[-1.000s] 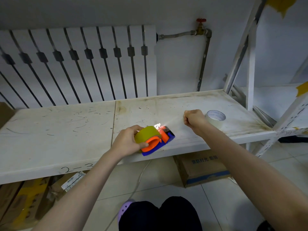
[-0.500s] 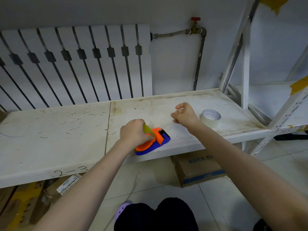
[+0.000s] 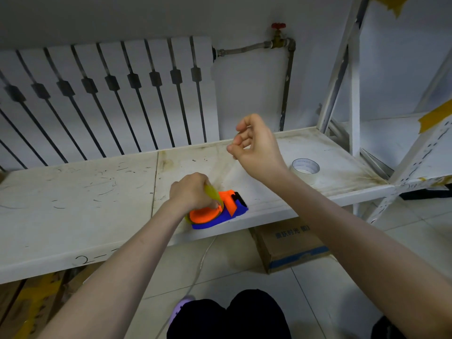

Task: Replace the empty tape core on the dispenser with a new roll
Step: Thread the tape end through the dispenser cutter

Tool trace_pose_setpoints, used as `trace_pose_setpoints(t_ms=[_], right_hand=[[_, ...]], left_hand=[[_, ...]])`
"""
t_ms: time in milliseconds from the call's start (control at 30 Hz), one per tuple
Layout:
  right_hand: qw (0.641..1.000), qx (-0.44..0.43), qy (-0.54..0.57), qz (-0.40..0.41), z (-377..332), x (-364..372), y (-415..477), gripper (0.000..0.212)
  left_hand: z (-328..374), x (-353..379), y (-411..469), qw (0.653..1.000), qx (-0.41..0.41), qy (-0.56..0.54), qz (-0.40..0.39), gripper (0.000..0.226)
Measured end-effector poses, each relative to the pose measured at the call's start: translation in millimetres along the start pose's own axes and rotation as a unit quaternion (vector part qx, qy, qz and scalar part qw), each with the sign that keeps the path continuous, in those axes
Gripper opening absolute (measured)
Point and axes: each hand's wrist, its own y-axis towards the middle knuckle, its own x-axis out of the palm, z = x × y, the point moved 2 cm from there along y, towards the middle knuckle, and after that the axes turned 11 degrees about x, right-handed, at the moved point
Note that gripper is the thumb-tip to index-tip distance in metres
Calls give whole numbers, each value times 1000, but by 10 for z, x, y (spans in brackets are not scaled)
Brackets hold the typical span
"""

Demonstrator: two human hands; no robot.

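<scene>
An orange and blue tape dispenser [image 3: 230,209] rests near the front edge of the white shelf board [image 3: 73,204]. A yellowish tape roll [image 3: 213,193] sits in it, mostly hidden under my left hand [image 3: 189,192], which grips the roll and dispenser from above. My right hand [image 3: 256,148] is raised above the shelf to the upper right of the dispenser. Its fingers pinch the end of a faint, clear strip of tape that stretches back to the dispenser. A whitish tape ring [image 3: 305,167] lies flat on the shelf to the right of my right wrist.
A white radiator [image 3: 110,94] and a pipe with a red valve [image 3: 278,26] stand against the wall behind the shelf. White shelf uprights [image 3: 353,81] rise at the right. A cardboard box [image 3: 288,245] sits on the tiled floor below, along with a thin cable.
My right hand has risen and moved away from the dispenser, drawing the clear strip out. My left hand has pressed the dispenser down flat on the shelf, covering the roll.
</scene>
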Motion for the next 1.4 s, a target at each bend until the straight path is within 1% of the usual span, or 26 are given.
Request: trace_pose_setpoints(t_ms=[33, 100, 200, 267, 367, 467, 533, 667, 767, 833, 900, 967, 1033, 1100, 1200, 1300, 1400], right_hand=[[1000, -2, -11, -5, -11, -12, -8, 30], [1000, 21, 2, -1, 46, -50, 9, 29], [991, 111, 71, 17, 266, -143, 29, 30], [979, 177, 103, 28, 462, -186, 1, 32], [956, 264, 122, 32, 793, -152, -86, 35], [933, 333, 132, 27, 1082, -53, -175, 33], [924, 362, 119, 21, 1227, 11, -223, 32], [922, 373, 105, 27, 1379, 42, -268, 27], [919, 382, 97, 19, 1449, 45, -305, 27], [914, 394, 98, 16, 1491, 67, -324, 26], [910, 403, 91, 11, 1529, 95, -338, 26], [908, 409, 91, 6, 1560, 120, -343, 27], [907, 410, 98, 2, 1582, 134, -344, 29], [908, 408, 97, 0, 1608, 132, -346, 33], [911, 401, 93, -2, 1627, 126, -329, 35], [917, 391, 79, 2, 1605, 147, -283, 35], [931, 358, 72, 15, 1544, 186, -205, 32]], left_hand=[[-12, -7, -7, 1000, 5, 4, -5, 58], [-43, -52, -23, 1000, 11, 18, -17, 58], [-104, -161, -49, 999, 12, 36, -27, 59], [-133, -217, -73, 998, 11, 50, -36, 57], [-185, -191, -104, 996, 14, 70, -55, 53], [-239, -126, -122, 996, 19, 67, -60, 51], [-251, -111, -129, 995, 28, 75, -55, 52], [-162, -79, -157, 992, 43, 107, -52, 56], [-77, 2, -192, 986, 62, 145, -60, 67], [-9, 83, -232, 982, 93, 155, -57, 74], [87, 192, -283, 977, 137, 157, -36, 76], [168, 309, -309, 969, 193, 156, 16, 63], [186, 403, -305, 957, 241, 146, 62, 41], [148, 460, -278, 954, 256, 134, 76, 25], [98, 484, -217, 951, 264, 144, 78, 23], [78, 478, -175, 943, 270, 182, 72, 24], [28, 459, -132, 938, 268, 206, 77, 23]])
